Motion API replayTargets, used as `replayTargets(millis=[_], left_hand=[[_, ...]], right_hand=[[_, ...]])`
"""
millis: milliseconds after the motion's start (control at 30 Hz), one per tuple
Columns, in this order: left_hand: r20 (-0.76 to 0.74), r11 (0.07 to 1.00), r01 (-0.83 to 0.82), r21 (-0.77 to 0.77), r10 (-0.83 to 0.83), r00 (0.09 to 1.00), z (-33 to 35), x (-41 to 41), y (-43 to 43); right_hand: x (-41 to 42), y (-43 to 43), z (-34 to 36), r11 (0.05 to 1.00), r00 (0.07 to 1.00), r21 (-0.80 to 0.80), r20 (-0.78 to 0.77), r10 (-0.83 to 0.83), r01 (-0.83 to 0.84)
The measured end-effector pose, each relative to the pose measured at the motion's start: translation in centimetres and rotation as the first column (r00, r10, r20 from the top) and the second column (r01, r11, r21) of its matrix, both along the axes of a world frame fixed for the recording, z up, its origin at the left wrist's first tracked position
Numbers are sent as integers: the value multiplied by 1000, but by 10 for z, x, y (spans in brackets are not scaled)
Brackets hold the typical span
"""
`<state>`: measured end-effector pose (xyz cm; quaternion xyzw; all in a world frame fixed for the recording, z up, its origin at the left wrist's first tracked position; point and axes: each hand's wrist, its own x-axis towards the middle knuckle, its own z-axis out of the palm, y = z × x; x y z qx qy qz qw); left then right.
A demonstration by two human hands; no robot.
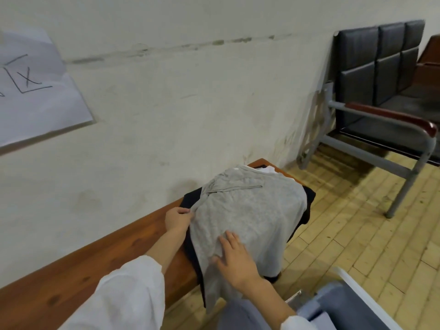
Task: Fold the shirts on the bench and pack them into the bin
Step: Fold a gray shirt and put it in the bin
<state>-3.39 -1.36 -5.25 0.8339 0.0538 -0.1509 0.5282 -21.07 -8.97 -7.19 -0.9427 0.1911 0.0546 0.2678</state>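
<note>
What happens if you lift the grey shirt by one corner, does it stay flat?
It would probably droop, not stay flat: the grey shirt already sags over the bench edge. It looks light, since the left hand bunches it with a pinch.

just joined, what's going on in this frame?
A person is starting to fold a light grey knit shirt that lies spread over a black garment and a white garment at the end of a reddish-brown wooden bench. The left hand pinches the shirt's left edge. The right hand lies flat on the cloth, fingers straight. No fold is made yet. What looks like the blue-grey plastic bin sits at lower right, its inside out of view.
</note>
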Motion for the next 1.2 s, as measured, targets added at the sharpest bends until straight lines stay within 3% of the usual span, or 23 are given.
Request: replayTargets(millis=[100, 333, 433, 500, 567, 600, 667, 700, 767, 833, 933, 1033, 1200], left_hand=[[113, 998, -5, 60, -2, 994, 0, 0, 3], [-59, 991, 109, 81, -104, 993, 1, 9, 3], [-38, 993, 113, 26, -112, 993, 4, 10, -1], [-4, 997, 33, -66, -34, 999, 7, 8, -3], [-124, 979, -107, -172, 87, 988, 6, 5, -6], [-262, 965, -156, -211, 98, 960, 5, 3, -7], [-570, 923, -182, -338, -47, 821, 14, -10, -8], [-643, 902, -159, -401, -154, 750, 27, -21, -8], [-618, 840, -36, -541, -368, 695, 50, -39, -4], [-553, 809, 103, -579, -483, 679, 72, -47, 4], [-528, 834, 127, -537, -449, 721, 89, -46, 36], [-524, 846, 78, -527, -396, 754, 101, -48, 78], [-538, 875, -48, -482, -252, 805, 112, -38, 190]], right_hand=[[-1, 1, -1, 1000, 1000, 18, 4, -6, 6], [-3, 6, -2, 996, 1000, 84, 4, -29, 28], [-4, 6, 2, 985, 999, 165, 17, -50, 47], [-4, 5, 1, 982, 998, 178, 29, -62, 55], [-2, 4, 1, 981, 998, 189, 11, -54, 51], [0, 3, 3, 980, 999, 193, -4, -37, 37], [3, 0, 7, 973, 999, 226, 7, -39, 36], [4, -3, 11, 968, 995, 244, 57, -79, 63], [2, -8, 26, 968, 965, 205, 185, -184, 146], [0, -13, 44, 964, 918, 133, 300, -261, 230], [0, -13, 65, 962, 895, 93, 353, -271, 255], [11, -1, 72, 981, 948, -16, 262, -183, 193], [41, 75, 58, 981, 994, -167, 21, 103, -98]])
